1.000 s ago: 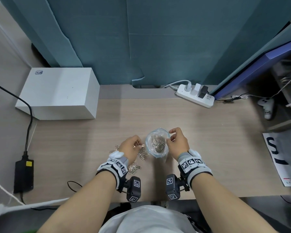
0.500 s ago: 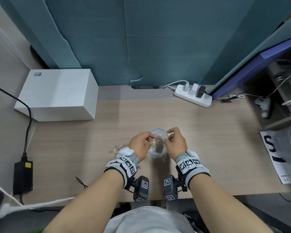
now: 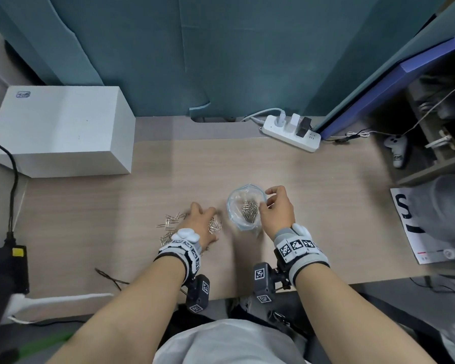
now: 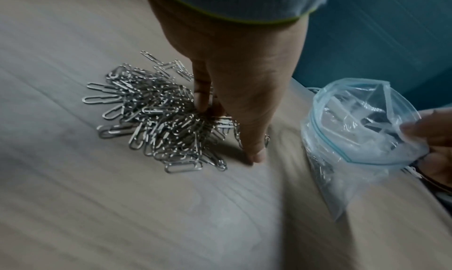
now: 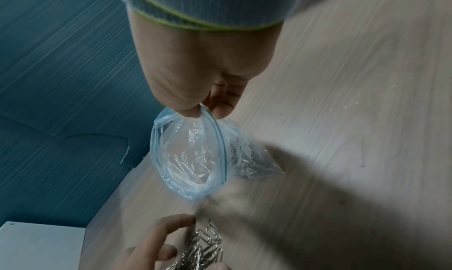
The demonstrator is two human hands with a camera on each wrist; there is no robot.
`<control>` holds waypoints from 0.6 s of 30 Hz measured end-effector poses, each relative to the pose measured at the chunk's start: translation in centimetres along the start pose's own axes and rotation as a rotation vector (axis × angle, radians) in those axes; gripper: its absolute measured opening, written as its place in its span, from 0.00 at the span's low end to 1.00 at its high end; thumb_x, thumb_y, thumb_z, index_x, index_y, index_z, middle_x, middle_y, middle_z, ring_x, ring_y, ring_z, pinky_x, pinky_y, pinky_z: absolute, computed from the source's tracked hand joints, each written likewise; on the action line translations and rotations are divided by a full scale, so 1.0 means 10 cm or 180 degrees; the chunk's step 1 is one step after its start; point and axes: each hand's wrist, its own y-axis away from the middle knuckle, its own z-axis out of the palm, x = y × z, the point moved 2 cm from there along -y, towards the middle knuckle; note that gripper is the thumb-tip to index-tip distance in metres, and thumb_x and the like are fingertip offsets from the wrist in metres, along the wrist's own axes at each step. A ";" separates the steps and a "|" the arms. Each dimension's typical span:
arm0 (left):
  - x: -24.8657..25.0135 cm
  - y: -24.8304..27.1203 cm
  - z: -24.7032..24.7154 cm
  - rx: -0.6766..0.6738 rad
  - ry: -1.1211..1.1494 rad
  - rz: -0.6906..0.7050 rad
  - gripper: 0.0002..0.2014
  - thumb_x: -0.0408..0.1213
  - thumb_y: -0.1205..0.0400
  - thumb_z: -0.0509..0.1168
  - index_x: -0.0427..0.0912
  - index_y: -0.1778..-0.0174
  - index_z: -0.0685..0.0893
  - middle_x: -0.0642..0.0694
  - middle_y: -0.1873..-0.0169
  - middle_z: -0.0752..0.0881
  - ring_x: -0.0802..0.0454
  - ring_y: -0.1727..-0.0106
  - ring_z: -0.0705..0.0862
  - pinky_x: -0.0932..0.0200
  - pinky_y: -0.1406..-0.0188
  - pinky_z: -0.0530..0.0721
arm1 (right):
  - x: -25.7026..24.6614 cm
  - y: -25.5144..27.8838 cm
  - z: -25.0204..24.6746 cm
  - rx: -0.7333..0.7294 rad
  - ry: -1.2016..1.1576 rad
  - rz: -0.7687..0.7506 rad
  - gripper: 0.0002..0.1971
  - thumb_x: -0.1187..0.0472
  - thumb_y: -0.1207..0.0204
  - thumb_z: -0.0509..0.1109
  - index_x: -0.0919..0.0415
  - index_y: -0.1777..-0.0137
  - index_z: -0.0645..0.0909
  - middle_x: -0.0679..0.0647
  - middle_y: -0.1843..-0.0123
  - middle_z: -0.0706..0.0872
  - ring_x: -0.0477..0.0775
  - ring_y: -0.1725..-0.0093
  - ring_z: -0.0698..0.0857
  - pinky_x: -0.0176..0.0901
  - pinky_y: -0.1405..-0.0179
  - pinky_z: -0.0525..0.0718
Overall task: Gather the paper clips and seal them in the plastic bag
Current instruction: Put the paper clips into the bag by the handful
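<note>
At nine o'clock on the pale wood-grain desk (image 3: 313, 206), a black power adapter with a yellow label (image 3: 9, 269) lies at the near left edge, its cable running away toward the far side. At ten o'clock stands a plain white rectangular box (image 3: 61, 130), set against the teal partition wall (image 3: 221, 53).

Left of centre, toward seven o'clock from the desk's middle, lies a loose heap of silver metal paper clips (image 4: 156, 119), some scattered farther left. The left hand (image 3: 201, 224) is down on this heap, palm toward the desk: in the left wrist view its fingers are drawn narrowly together, the tips pressed into the clips and onto the desk just beside them. Whether any clip is actually pinched I cannot tell.

Just to the right, near but apart from the heap, stands a clear plastic zip bag with a blue seal strip (image 3: 246, 206), its mouth gaping open in a round shape, a cluster of clips already lying in its bottom. The right hand (image 3: 276, 211) holds the bag at its three o'clock rim; the right wrist view shows thumb and forefinger pinching the seal strip, the other fingers curled behind.

At one o'clock a white power strip with plugs in it (image 3: 290, 131) lies by the wall. At three o'clock a white printed sheet with dark lettering (image 3: 415, 227) overhangs the desk's right edge.
</note>
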 end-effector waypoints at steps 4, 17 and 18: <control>0.01 -0.06 0.06 -0.0050 0.0096 0.0235 0.16 0.42 0.21 0.71 0.60 0.46 0.70 0.49 0.47 0.71 0.46 0.60 0.80 0.49 0.59 0.87 | 0.01 -0.01 0.02 -0.0082 -0.0046 0.0004 0.12 0.59 0.21 0.73 0.51 0.42 0.75 0.52 0.56 0.85 0.54 0.56 0.86 0.48 0.55 0.83; -0.06 -0.05 0.03 0.0137 0.0626 0.0078 0.09 0.40 0.20 0.71 0.53 0.58 0.77 0.52 0.57 0.77 0.45 0.57 0.81 0.54 0.56 0.81 | -0.03 -0.03 0.12 -0.0340 -0.0058 0.0115 0.15 0.61 0.22 0.73 0.49 0.40 0.73 0.54 0.54 0.86 0.55 0.55 0.87 0.55 0.50 0.86; -0.02 -0.06 -0.01 0.0191 0.0688 0.0110 0.08 0.40 0.20 0.72 0.53 0.59 0.78 0.53 0.57 0.77 0.46 0.57 0.81 0.54 0.57 0.80 | -0.04 -0.03 0.12 -0.0338 -0.0084 0.0119 0.15 0.61 0.22 0.73 0.49 0.40 0.73 0.53 0.55 0.86 0.55 0.55 0.87 0.55 0.50 0.87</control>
